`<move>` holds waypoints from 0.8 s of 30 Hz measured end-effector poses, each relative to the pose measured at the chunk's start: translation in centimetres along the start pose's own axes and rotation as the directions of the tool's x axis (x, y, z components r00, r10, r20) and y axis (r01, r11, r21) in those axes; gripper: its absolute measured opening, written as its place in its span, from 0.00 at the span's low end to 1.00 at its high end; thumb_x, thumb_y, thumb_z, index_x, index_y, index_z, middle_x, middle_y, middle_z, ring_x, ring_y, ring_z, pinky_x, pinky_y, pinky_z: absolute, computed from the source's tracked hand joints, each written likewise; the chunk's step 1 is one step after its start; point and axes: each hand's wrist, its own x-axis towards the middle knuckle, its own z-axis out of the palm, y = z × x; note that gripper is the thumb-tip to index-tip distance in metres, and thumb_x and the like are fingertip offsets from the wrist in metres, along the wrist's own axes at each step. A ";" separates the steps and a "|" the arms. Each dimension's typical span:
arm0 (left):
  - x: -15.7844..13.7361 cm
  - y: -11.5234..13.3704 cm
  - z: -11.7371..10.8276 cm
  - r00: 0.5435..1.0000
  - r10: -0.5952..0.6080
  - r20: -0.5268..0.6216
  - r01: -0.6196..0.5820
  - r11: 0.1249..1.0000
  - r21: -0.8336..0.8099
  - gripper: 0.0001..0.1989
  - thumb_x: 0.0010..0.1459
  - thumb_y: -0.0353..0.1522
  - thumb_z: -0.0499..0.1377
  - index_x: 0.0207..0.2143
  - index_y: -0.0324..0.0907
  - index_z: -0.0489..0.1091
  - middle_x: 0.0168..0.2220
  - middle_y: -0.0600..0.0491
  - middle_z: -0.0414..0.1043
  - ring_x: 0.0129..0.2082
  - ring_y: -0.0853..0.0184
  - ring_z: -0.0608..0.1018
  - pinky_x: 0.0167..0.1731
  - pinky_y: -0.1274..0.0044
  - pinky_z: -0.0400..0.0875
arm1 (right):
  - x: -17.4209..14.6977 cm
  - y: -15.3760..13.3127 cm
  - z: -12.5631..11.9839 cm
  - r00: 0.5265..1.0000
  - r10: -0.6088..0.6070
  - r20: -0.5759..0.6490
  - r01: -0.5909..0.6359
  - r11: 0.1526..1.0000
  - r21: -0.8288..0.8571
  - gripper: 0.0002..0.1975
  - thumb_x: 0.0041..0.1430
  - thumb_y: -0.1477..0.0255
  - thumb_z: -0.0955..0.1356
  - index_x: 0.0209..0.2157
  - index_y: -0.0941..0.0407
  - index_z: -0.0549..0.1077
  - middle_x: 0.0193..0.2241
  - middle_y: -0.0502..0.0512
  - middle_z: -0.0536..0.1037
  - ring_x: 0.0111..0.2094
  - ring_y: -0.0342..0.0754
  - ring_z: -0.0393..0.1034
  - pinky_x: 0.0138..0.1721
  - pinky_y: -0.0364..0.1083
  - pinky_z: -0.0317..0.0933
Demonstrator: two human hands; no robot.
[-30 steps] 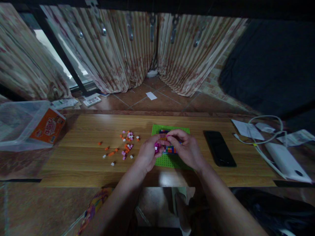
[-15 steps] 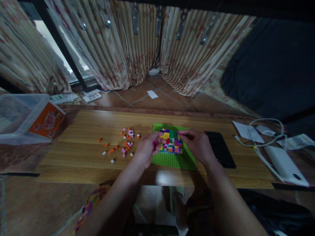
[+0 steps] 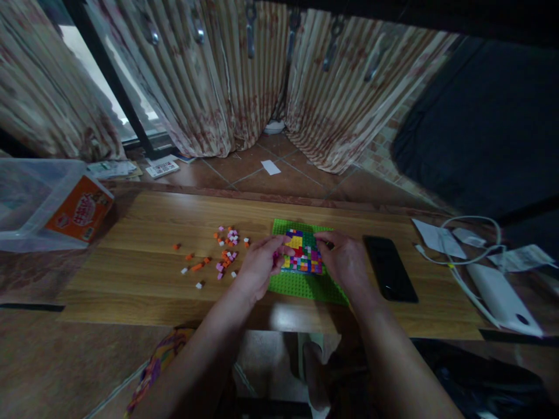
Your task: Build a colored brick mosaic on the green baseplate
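"Arms first: how set?"

"Both reaching up from the bottom edge, left forearm [image 3: 209, 343] slanting inward to the right, right forearm [image 3: 393, 343] slanting inward to the left. Hands roughly level above the wooden tabletop [image 3: 117, 267]."

"And the left hand [image 3: 262, 259]?"

"Half closed, thumb and forefinger pointing right, over the left edge of the brick mosaic [image 3: 302, 259]. Wrapped round some magenta bricks [image 3: 275, 256], only a sliver of colour showing."

"How many in there?"

"Can't tell; mostly covered by fingers."

"Right hand [image 3: 343, 256]?"

"Back upward, fingers curled, thumb and forefinger bent toward the mosaic's right side, a dark hollow showing beneath. Gripping a brick or not: can't tell, tips too small and dim."

"Mosaic itself, where?"

"Between both hands, flat on the green baseplate [image 3: 305, 291]. Right margin partly hidden by the right hand."

"Anything else cut off or unclear?"

"Forearms, at the bottom; clear plastic tub [image 3: 26, 203], at the left edge. Loose bricks [image 3: 219, 267] left of the left hand, orange, pink and white, exact shapes hard to make out. Black phone [image 3: 388, 267] fully visible, just right of the right hand."
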 end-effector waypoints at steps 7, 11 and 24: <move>-0.1 0.0 -0.1 1.000 0.017 0.006 -0.017 1.000 0.004 0.09 0.54 0.33 0.58 0.34 0.35 0.72 0.25 0.50 0.72 0.15 0.79 0.59 0.15 0.83 0.43 | 0.1 0.0 0.0 0.999 0.031 -0.017 -0.031 0.999 0.016 0.13 0.53 0.73 0.65 0.38 0.55 0.79 0.34 0.56 0.82 0.34 0.51 0.76 0.38 0.48 0.66; -0.2 0.2 -0.1 1.000 0.013 0.008 -0.013 1.000 0.008 0.09 0.55 0.32 0.57 0.34 0.35 0.72 0.24 0.50 0.73 0.15 0.79 0.59 0.15 0.83 0.43 | 0.2 -0.1 -0.4 0.996 0.086 -0.023 -0.085 0.996 0.022 0.13 0.52 0.72 0.67 0.39 0.56 0.79 0.31 0.55 0.82 0.30 0.51 0.75 0.35 0.47 0.65; -0.2 0.4 -0.2 1.000 0.008 -0.004 -0.008 1.000 -0.020 0.09 0.53 0.33 0.59 0.32 0.35 0.73 0.24 0.50 0.73 0.15 0.79 0.60 0.15 0.82 0.43 | 0.9 1.8 0.9 0.979 0.198 -0.057 -0.192 0.977 0.091 0.20 0.56 0.58 0.65 0.40 0.58 0.78 0.38 0.62 0.80 0.39 0.54 0.73 0.41 0.52 0.65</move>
